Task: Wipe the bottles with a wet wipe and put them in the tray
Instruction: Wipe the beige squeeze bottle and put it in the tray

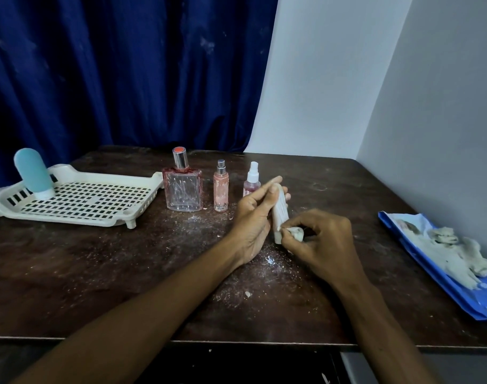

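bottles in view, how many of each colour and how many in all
teal bottle, standing in the tray: 1
pink: 3, perfume bottle, slim spray bottle, white-capped spray bottle
white bottle, in the left hand: 1
total: 5

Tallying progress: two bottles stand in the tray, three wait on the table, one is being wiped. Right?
No: the head view shows only one in the tray, a teal tube on its cap. Three bottles wait on the table; the left hand holds a white bottle, the right hand presses a wipe to it.
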Demonstrator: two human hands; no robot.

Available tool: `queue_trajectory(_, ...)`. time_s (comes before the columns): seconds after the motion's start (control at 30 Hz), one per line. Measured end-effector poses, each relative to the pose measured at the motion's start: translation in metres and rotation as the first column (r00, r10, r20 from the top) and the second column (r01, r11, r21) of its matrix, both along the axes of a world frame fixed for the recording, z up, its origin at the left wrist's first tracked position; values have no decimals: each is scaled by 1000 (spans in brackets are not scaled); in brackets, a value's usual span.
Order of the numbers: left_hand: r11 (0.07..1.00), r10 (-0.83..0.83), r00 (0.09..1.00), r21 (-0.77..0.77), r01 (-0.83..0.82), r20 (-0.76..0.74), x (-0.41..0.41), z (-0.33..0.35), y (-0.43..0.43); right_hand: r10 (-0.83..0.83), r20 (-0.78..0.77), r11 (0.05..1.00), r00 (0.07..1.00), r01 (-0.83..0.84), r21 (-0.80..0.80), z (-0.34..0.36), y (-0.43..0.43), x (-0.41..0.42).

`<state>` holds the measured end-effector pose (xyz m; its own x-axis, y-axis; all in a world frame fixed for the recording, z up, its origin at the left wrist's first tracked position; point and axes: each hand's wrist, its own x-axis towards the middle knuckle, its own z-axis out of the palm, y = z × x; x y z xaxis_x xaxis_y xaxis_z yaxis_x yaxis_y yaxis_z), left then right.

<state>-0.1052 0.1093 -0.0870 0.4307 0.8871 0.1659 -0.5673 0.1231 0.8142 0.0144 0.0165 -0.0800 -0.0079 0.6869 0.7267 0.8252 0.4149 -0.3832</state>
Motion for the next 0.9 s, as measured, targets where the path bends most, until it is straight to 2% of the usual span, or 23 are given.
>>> queue_trajectory(0.17,1000,15,1000,8,-15,-8,0,0,0,-79,-26,996,997,80,27,1,1,1)
queue_trajectory(0.37,999,23,1000,24,-23,-20,1,-1,0,-5,19,1000,1000,5,15,0,1,-2)
queue_trajectory(0.57,999,42,999,28,-41,-26,1,0,-1,-64,11,996,998,64,69,0,2,0)
queue_trajectory(0.73,997,52,998,52,-50,-39,1,1,-4,0,122,999,993,-5,41,-2,4,-1)
queue_trajectory(0.9,996,47,997,82,-42,-61,1,0,-5,-94,82,990,992,84,117,-1,4,-1)
